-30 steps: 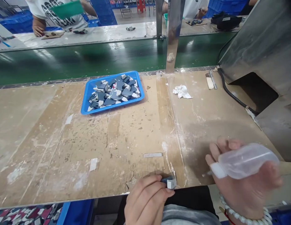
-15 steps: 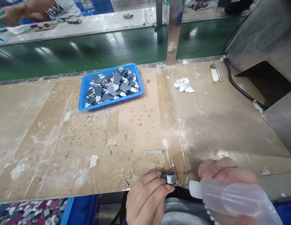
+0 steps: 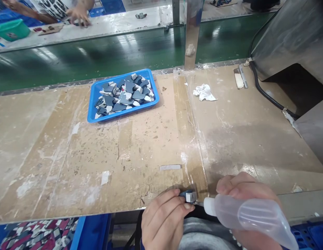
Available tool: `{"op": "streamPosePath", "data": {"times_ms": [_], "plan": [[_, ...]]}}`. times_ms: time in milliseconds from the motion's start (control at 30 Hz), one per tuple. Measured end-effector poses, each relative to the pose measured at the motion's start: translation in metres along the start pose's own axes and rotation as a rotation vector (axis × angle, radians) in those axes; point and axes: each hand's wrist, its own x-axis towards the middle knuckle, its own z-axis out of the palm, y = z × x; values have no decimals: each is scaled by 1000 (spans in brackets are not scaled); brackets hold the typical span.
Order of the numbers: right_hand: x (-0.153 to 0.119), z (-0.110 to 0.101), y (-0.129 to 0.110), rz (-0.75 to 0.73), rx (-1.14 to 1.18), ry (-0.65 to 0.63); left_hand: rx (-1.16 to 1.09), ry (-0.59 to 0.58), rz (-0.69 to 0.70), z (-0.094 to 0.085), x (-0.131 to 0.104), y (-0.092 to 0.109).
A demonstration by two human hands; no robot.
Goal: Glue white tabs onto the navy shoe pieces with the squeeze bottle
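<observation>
My left hand (image 3: 164,218) pinches a small grey and white part (image 3: 189,196) at the near edge of the worn brown table (image 3: 151,146). My right hand (image 3: 245,194) grips a clear plastic squeeze bottle (image 3: 250,217) lying sideways, and its white nozzle tip touches the small part. A blue tray (image 3: 95,116) holding several dark grey and white parts sits at the far middle of the table.
A crumpled white cloth (image 3: 204,93) lies at the far right, by a black cable (image 3: 265,93) and a metal housing (image 3: 294,34). A green conveyor belt (image 3: 99,59) runs behind the table. Another person's hand (image 3: 78,15) works on the far bench near a green bin (image 3: 13,29).
My right hand has swung the bottle down and left, bringing its nozzle against the small part. My left hand has stayed put on the part.
</observation>
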Motion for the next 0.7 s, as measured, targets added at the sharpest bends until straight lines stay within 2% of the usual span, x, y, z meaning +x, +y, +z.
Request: {"op": "streamPosePath", "data": {"times_ms": [67, 100, 233, 367, 500, 600, 700], "plan": [[6, 9, -7, -156, 23, 57, -1, -2, -4, 0, 0, 0], [8, 12, -9, -188, 23, 69, -2, -3, -10, 0, -1, 1], [9, 17, -8, -171, 10, 137, 2, 28, -18, 0, -3, 1], [7, 15, -5, -181, 19, 96, 6, 11, -23, -1, -6, -1], [14, 17, -9, -154, 211, 260, -21, -26, -54, -4, -2, 0], [23, 18, -12, -88, 330, 314, -31, -64, -86, -13, 6, 5], [28, 17, -13, -19, 361, 325, 101, -142, 41, -30, 13, 7]]}}
